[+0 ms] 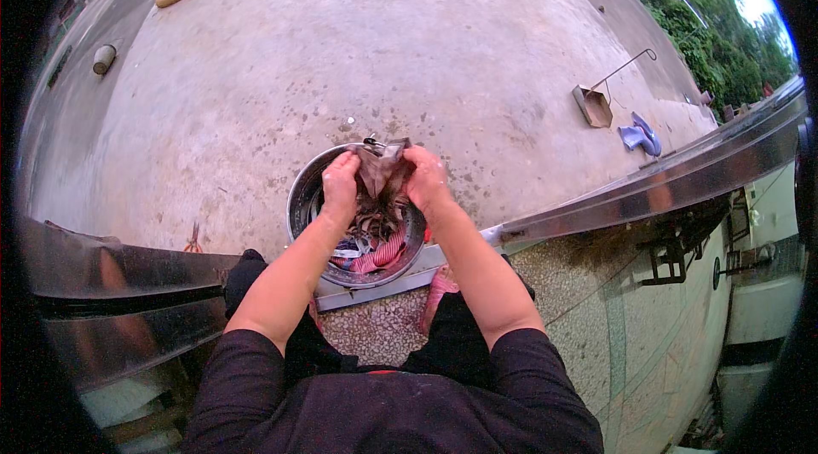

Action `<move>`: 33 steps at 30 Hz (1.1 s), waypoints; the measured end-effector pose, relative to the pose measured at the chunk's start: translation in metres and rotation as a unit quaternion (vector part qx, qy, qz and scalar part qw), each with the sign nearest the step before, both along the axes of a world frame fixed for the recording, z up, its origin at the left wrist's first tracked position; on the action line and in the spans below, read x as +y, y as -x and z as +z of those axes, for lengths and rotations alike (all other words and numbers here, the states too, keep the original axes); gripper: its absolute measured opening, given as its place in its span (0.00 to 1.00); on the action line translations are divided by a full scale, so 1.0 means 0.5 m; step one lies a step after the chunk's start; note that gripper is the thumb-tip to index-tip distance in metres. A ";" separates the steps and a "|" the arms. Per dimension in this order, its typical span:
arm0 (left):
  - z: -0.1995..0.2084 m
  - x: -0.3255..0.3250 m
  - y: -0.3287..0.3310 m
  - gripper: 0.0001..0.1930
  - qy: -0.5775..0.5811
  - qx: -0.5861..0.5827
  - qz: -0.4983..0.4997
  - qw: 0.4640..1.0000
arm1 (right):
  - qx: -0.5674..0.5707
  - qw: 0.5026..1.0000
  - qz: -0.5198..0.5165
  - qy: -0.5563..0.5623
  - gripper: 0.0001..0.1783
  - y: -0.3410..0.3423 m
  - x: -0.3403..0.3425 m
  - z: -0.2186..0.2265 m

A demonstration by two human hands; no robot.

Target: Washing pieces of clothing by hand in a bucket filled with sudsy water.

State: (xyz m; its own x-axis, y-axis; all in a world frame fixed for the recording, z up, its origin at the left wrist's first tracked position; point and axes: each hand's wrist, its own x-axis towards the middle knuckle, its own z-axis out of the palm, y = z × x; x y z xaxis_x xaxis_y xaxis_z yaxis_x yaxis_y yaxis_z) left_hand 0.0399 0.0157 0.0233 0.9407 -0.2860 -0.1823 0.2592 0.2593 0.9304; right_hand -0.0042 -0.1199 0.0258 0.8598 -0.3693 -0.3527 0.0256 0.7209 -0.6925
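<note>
Greyish-brown cloth (381, 169) is hanging over a metal basin (299, 207).
Left hand (341, 183) and right hand (426, 180) are gripping its upper part (one at each side), while red-striped fabric (385, 255) is lying inside the basin.

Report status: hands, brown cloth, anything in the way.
Left hand and right hand gripping brown cloth. Cloth held over metal basin. Red-striped cloth lower in basin. No obstruction seen at hands.

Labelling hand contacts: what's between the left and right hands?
A grey-brown cloth, pinched by both the left hand and the right hand, spans the gap over the metal basin. It shows in the head view.
</note>
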 end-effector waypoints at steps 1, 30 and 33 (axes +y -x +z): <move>0.001 0.008 -0.013 0.15 0.059 0.057 0.001 0.997 | -0.001 1.000 0.000 0.000 0.04 0.000 -0.012 -0.002; -0.053 -0.002 -0.008 0.23 0.067 0.302 -0.287 0.906 | 0.510 0.617 0.220 0.558 0.10 0.766 -0.324 -0.479; -0.060 0.011 0.001 0.25 0.022 0.299 -0.282 0.911 | 0.539 0.673 0.267 0.431 0.22 0.750 -0.219 -0.496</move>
State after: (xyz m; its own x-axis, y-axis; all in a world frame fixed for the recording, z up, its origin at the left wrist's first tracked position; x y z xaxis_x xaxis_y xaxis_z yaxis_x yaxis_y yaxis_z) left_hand 0.0392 0.0211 -0.0065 0.3786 -0.7123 -0.5910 0.8199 -0.0380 0.5712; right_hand -0.3793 -0.2296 -0.2223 0.3678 -0.5756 -0.7303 -0.9294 -0.2526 -0.2690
